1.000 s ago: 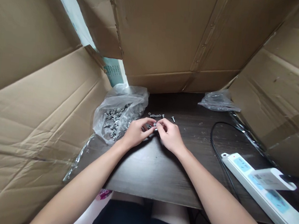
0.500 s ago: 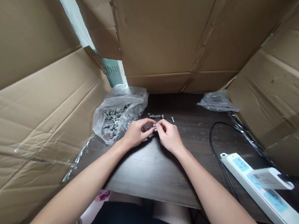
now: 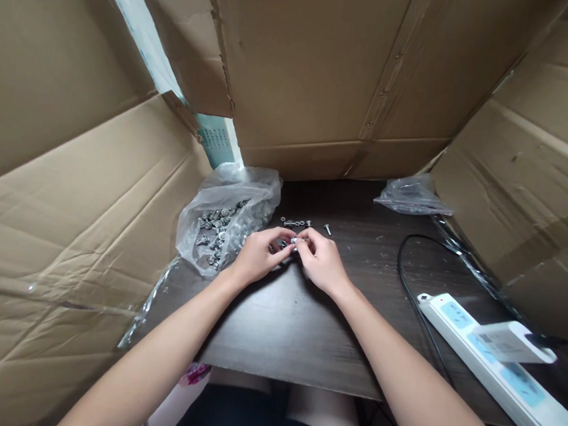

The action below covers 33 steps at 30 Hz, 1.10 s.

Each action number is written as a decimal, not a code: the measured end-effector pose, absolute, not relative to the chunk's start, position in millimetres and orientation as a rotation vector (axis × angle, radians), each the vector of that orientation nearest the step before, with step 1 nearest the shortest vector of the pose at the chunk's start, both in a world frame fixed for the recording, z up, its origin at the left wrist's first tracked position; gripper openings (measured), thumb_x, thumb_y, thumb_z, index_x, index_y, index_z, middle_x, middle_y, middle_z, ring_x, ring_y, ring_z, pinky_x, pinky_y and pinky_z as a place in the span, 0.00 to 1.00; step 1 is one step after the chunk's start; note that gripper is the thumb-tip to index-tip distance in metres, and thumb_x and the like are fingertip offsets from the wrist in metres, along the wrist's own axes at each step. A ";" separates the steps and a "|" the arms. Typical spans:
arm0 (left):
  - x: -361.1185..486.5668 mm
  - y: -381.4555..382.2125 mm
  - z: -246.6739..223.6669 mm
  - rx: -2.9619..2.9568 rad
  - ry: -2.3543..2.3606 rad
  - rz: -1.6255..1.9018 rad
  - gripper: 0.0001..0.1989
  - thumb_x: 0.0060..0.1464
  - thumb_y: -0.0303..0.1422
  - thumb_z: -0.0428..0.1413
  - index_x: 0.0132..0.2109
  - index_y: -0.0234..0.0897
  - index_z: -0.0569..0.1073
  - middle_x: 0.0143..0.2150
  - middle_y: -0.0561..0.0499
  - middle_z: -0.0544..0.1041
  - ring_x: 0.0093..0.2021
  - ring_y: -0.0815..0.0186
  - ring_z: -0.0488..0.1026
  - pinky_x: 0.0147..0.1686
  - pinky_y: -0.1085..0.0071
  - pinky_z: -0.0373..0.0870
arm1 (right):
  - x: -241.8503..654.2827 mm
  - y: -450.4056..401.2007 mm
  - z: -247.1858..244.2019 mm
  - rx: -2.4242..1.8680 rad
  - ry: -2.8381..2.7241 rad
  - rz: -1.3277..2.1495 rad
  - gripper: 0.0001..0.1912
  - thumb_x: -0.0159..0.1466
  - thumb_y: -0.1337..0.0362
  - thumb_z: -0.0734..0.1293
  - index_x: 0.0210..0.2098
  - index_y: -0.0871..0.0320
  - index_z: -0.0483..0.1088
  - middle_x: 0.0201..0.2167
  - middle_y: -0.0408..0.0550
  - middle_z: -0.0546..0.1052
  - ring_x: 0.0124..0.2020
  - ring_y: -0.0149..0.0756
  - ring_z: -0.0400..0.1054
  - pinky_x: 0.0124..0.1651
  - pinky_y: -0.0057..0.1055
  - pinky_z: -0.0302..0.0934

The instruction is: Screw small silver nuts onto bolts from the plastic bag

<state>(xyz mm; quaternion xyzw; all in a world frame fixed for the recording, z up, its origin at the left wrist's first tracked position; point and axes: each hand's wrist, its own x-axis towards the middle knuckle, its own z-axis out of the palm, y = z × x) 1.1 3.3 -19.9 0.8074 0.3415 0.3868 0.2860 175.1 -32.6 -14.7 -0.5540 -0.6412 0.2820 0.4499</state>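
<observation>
My left hand (image 3: 261, 256) and my right hand (image 3: 325, 262) meet over the middle of the table. Between their fingertips is a small shiny bolt (image 3: 294, 241), pinched from both sides and mostly covered by the fingers. Whether a nut sits on it, I cannot make out. Just beyond the fingers lie several loose nuts and bolts (image 3: 290, 224) in a rough row, with a single bolt (image 3: 327, 230) lying apart to the right. Left of my left hand, a clear plastic bag (image 3: 190, 224) lies open with a heap of metal bolts (image 3: 220, 227) inside.
Cardboard walls (image 3: 328, 70) enclose the dark wooden table (image 3: 282, 333) at the back and sides. Another clear plastic bag (image 3: 413, 195) lies at the back right. A white power strip (image 3: 490, 367) with a plug and a black cable (image 3: 402, 264) occupies the right side.
Both hands stay in nearly the same place with the bolt between them. The right fingers have shifted slightly around it; the view has moved a little.
</observation>
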 end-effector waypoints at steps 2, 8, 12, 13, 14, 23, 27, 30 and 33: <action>1.0 3.5 -20.3 2.163 0.915 1.033 0.10 0.61 0.33 0.60 0.49 0.37 0.78 0.40 0.51 0.83 0.32 0.69 0.78 0.34 0.75 0.75 | 175.1 -32.8 -14.3 -1.373 -1.589 0.694 0.12 0.66 0.56 0.60 0.31 0.56 0.68 0.22 0.42 0.70 0.24 0.34 0.62 0.30 0.30 0.54; 1.2 3.2 -19.5 2.153 0.925 1.036 0.11 0.61 0.33 0.59 0.50 0.37 0.78 0.41 0.50 0.83 0.33 0.68 0.79 0.36 0.74 0.77 | 174.4 -33.1 -14.2 -1.366 -1.581 0.684 0.13 0.66 0.56 0.61 0.30 0.56 0.69 0.22 0.42 0.70 0.24 0.34 0.62 0.30 0.30 0.54; 1.1 2.6 -18.3 2.147 0.928 1.028 0.11 0.62 0.34 0.59 0.49 0.37 0.78 0.41 0.49 0.83 0.35 0.67 0.80 0.36 0.73 0.77 | 174.0 -33.2 -14.0 -1.355 -1.577 0.697 0.10 0.65 0.57 0.61 0.33 0.56 0.69 0.22 0.42 0.69 0.24 0.34 0.62 0.30 0.29 0.55; 1.1 2.5 -18.2 2.147 0.930 1.027 0.11 0.61 0.34 0.59 0.49 0.37 0.78 0.41 0.49 0.83 0.35 0.67 0.80 0.36 0.73 0.77 | 174.1 -33.2 -14.0 -1.353 -1.580 0.695 0.10 0.65 0.57 0.61 0.33 0.56 0.69 0.22 0.42 0.69 0.24 0.34 0.62 0.30 0.29 0.54; 1.2 2.4 -18.3 2.147 0.931 1.027 0.11 0.61 0.33 0.59 0.49 0.37 0.78 0.41 0.49 0.83 0.34 0.67 0.80 0.36 0.73 0.77 | 174.2 -33.2 -14.0 -1.353 -1.584 0.692 0.10 0.65 0.57 0.61 0.32 0.56 0.69 0.22 0.42 0.69 0.24 0.34 0.62 0.30 0.29 0.54; 1.4 3.1 -18.6 2.143 0.936 1.033 0.11 0.61 0.33 0.60 0.50 0.36 0.79 0.41 0.49 0.83 0.33 0.68 0.79 0.35 0.74 0.76 | 175.4 -33.3 -13.7 -1.372 -1.604 0.686 0.14 0.67 0.56 0.60 0.30 0.56 0.69 0.21 0.42 0.69 0.24 0.33 0.61 0.29 0.29 0.52; 3.0 0.7 -17.4 2.104 0.941 1.038 0.12 0.61 0.34 0.60 0.50 0.36 0.79 0.41 0.48 0.83 0.33 0.67 0.79 0.34 0.73 0.77 | 175.6 -33.4 -14.0 -1.374 -1.601 0.685 0.14 0.67 0.55 0.60 0.30 0.56 0.69 0.22 0.43 0.70 0.25 0.34 0.62 0.30 0.30 0.53; 5.1 0.6 -16.6 1.984 0.968 1.046 0.13 0.59 0.36 0.61 0.49 0.35 0.79 0.41 0.47 0.83 0.32 0.67 0.79 0.31 0.74 0.76 | 175.9 -33.4 -13.5 -1.364 -1.587 0.696 0.13 0.67 0.55 0.60 0.33 0.56 0.70 0.23 0.43 0.70 0.25 0.35 0.62 0.30 0.30 0.54; 4.6 6.2 -16.2 1.716 1.033 1.063 0.17 0.58 0.39 0.62 0.50 0.33 0.78 0.41 0.45 0.83 0.26 0.69 0.78 0.24 0.76 0.73 | 176.4 -33.1 -12.2 -1.354 -1.554 0.700 0.12 0.66 0.56 0.60 0.35 0.56 0.70 0.23 0.42 0.70 0.25 0.35 0.62 0.30 0.30 0.54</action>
